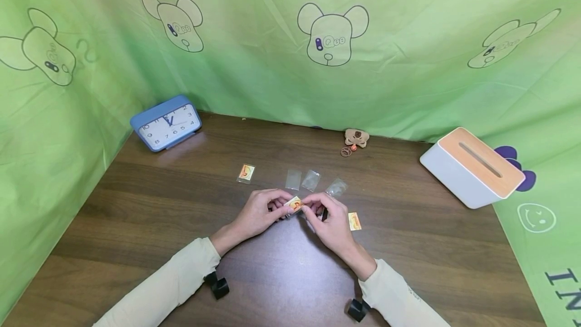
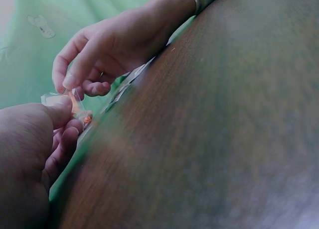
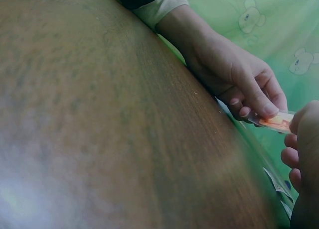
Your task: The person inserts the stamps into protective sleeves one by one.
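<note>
Over the middle of the table, my left hand (image 1: 260, 212) pinches a small yellow-orange card (image 1: 295, 204) in a clear plastic sleeve (image 2: 49, 98) between thumb and fingers. From the other side, my right hand (image 1: 332, 218) pinches the sleeve's edge with thumb and forefinger. In the right wrist view the card (image 3: 277, 122) spans the two hands, and its right end is hidden by my right fingers. A similar loose card (image 1: 354, 221) lies on the table just right of my right hand. Beyond the hands lie three clear sleeves (image 1: 293, 179) in a row.
Another sleeved card (image 1: 246, 172) lies farther left. A blue clock (image 1: 168, 124) stands at the back left, and a tissue box (image 1: 472, 165) with a wooden lid at the right. A brown animal-shaped keychain (image 1: 356, 138) lies near the green curtain (image 1: 254, 79) behind the table.
</note>
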### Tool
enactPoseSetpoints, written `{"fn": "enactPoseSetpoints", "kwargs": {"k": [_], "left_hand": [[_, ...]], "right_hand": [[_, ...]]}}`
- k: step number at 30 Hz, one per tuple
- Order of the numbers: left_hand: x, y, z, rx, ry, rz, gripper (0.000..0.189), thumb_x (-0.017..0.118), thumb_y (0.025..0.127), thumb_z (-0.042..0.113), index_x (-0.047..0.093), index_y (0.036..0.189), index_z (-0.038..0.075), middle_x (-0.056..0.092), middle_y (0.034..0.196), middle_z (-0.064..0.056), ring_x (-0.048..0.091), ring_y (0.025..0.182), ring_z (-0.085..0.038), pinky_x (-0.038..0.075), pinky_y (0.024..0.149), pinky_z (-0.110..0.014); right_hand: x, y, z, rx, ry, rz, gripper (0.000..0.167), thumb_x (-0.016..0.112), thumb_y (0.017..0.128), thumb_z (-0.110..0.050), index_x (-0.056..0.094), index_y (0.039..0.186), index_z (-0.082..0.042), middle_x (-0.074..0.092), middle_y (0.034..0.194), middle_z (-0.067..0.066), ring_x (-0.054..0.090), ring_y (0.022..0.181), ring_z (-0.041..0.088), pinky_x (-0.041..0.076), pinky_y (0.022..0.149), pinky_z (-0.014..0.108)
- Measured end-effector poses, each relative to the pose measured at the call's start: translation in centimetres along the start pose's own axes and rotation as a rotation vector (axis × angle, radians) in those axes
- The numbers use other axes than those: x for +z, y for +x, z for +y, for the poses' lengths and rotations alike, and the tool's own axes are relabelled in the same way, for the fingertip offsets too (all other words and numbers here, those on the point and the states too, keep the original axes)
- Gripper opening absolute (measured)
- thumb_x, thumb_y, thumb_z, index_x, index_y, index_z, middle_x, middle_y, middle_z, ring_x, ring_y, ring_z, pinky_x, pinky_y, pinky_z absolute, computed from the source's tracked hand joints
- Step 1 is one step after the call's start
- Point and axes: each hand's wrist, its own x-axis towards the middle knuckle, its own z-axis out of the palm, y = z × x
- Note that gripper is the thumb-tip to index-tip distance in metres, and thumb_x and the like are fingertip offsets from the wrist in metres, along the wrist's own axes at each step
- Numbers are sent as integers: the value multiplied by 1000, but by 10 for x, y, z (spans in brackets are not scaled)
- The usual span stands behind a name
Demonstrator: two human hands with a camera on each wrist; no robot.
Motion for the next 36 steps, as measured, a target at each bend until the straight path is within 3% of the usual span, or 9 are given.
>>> {"fn": "enactPoseSetpoints", "kwargs": {"k": [8,17,28,36], "left_hand": [[1,0,0,-6,19,-4,15,87,96,7,82,110,3,76,89,-1,66,75,-2,60,65,-24],[2,-2,-4,73,54,111,4,84,98,6,84,100,9,71,86,4,61,74,-3,51,62,-21],[1,-1,-3,46,56,90,6,85,97,4,82,98,9,70,86,3,62,74,-4,51,63,-20],[-4,0,-2,86,159,87,6,85,97,5,81,98,9,71,87,4,62,76,-4,55,67,-24]], "right_hand": [[0,-1,1,-30,-9,34,23,85,88,9,80,102,-9,74,82,1,65,67,15,55,58,31],[0,-1,2,-33,-5,51,23,84,88,11,81,102,-8,74,82,1,65,69,15,56,61,32],[-1,0,2,-21,0,51,23,84,88,11,81,104,-6,75,83,3,66,72,15,57,64,30],[-2,2,1,-15,-21,84,21,85,89,10,81,106,-3,75,86,4,67,77,14,58,72,28]]}}
